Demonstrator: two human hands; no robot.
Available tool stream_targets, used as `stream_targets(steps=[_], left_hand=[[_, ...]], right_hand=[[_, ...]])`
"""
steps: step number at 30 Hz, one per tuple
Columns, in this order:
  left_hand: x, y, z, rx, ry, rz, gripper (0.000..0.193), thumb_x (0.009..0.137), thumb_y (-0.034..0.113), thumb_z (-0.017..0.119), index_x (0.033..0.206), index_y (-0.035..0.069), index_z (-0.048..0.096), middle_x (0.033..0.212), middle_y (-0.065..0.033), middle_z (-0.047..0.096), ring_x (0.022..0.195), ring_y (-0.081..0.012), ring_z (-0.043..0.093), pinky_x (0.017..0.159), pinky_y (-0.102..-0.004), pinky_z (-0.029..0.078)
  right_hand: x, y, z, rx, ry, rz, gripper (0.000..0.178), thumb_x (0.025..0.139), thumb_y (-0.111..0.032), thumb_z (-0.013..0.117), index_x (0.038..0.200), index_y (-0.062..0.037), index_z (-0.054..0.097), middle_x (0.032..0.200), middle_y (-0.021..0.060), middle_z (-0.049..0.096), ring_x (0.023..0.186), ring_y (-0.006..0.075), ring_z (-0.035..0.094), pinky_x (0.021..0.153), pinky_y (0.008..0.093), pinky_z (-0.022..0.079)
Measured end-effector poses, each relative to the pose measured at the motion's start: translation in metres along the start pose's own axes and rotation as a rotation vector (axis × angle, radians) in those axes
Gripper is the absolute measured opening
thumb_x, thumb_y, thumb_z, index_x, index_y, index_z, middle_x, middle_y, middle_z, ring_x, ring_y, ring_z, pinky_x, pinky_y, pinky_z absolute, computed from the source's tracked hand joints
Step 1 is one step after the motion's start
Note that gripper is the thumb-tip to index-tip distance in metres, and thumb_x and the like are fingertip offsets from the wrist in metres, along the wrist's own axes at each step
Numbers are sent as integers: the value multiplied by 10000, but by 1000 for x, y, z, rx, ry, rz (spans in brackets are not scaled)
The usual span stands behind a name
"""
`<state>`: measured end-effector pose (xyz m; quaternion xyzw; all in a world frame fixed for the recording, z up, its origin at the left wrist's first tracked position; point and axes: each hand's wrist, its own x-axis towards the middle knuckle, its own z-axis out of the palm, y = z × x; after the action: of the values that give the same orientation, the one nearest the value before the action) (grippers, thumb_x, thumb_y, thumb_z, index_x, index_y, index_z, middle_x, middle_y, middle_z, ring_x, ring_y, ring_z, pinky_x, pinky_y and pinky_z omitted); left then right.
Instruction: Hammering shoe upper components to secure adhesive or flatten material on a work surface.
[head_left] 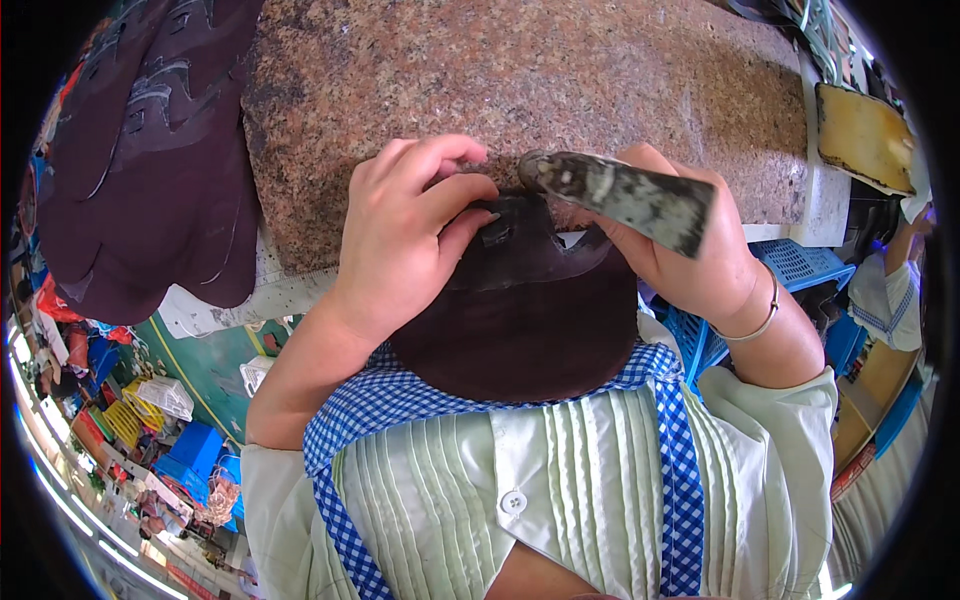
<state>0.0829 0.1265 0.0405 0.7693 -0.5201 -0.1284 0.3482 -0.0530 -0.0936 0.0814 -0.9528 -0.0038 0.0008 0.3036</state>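
Observation:
A dark brown, rounded leather-like piece (520, 335) hangs over the near edge of the stone slab, in front of my body. Its far edge is blackish, with cut-out openings. My left hand (415, 205) is closed in a pinch on that far edge, thumb and forefinger together, the other fingers curled above. In my right hand (690, 240) is a hammer (625, 195) with a worn, mottled grey metal head. The narrow end of the head points left, close to my left fingertips; the hammer's handle is hidden. Fingers of my right hand also lie near the piece's right corner.
The speckled stone slab (520, 80) spans the far side. Several similar dark pieces (150, 190) lie stacked at the left. At the right are a yellowish block (865, 138), a blue plastic basket (800, 265) and another person's arm (900, 245). Crates (195, 455) stand lower left.

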Motion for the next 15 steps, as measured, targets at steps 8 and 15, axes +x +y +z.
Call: stream_targets(steps=[8,15], left_hand=[[-5,13,6,12,25,-208,274,727,83,787,981,106,685,909,-24,594,893,-259,577,783,-406,423],[-12,8,11,-5,105,-80,229,724,60,741,948,87,699,937,-26,619,923,-250,592,817,-406,437]], right_hand=[[-2,5,-6,0,-33,-11,314,757,-89,730,1013,-50,553,708,154,605,651,373,634,558,453,508],[-5,2,-4,57,-96,11,250,779,-89,720,964,-65,554,718,149,602,659,368,637,561,435,505]])
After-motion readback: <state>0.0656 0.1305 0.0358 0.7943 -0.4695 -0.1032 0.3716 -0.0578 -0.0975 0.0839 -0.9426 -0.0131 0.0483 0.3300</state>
